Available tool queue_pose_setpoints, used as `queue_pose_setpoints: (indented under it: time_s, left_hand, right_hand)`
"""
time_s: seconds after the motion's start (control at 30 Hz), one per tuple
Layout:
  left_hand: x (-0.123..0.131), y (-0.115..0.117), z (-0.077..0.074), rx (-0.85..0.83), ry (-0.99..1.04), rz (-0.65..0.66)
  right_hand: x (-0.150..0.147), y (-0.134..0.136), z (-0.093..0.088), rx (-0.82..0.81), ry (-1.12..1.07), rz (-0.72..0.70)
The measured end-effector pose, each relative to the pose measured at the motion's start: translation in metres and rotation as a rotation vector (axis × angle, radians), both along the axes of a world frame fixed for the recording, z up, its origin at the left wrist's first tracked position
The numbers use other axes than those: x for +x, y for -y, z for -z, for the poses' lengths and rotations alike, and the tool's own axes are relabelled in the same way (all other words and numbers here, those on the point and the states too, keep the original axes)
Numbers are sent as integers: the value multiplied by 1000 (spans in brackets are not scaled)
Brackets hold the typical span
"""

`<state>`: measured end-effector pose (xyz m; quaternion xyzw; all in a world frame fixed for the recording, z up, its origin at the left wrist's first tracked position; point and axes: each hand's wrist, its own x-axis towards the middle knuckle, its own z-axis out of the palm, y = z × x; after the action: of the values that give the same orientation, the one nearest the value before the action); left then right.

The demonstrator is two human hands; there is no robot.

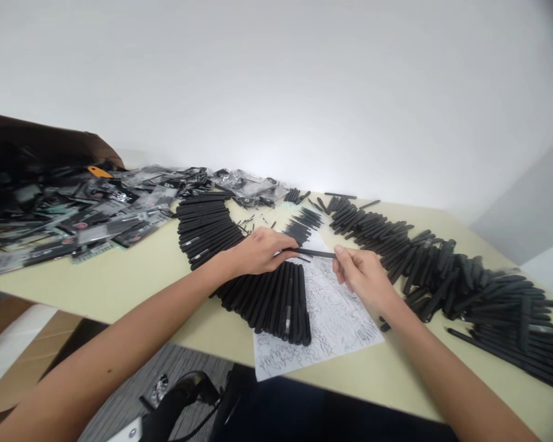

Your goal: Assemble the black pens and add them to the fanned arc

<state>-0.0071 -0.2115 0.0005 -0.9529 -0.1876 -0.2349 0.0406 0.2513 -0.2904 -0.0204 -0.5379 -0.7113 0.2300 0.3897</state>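
Between my two hands a slim black pen (317,252) is held level above the table. My left hand (262,250) pinches its left end, and my right hand (362,273) grips the right end with thumb and fingers. Under them lies a white sheet of paper (332,319) covered in dark scribbles. A curved row of black pens (271,301) fans out beneath and left of my left hand, partly hidden by my forearm. Just beyond my hands sits a small bunch of thin dark sticks (304,224), too small to name surely.
A long heap of black pens (424,264) runs along the right side. At left, plastic packets (138,209) spill from a cardboard box (92,144), with an orange piece (100,172) among them. A white wall (276,92) stands behind the pale yellow table (166,301).
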Motion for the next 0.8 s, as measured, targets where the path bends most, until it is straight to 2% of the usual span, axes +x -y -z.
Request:
queue_pose_setpoints:
  time_s: [0.13,0.33,0.43,0.6,0.8]
  left_hand:
    - [-3,-2,0,110,-28,-16]
    - [-6,-3,-4,88,-36,-62]
    - [-4,0,-5,66,-40,-24]
    - [-3,4,-10,23,-68,4]
    - [-7,0,-8,25,-61,6]
  right_hand:
    - [-2,-2,6,-59,-34,-31]
    - [-1,-4,8,17,-154,-23]
    - [1,-4,7,71,-80,-12]
    - [-6,-2,5,155,163,52]
    - [-11,-4,9,33,132,17]
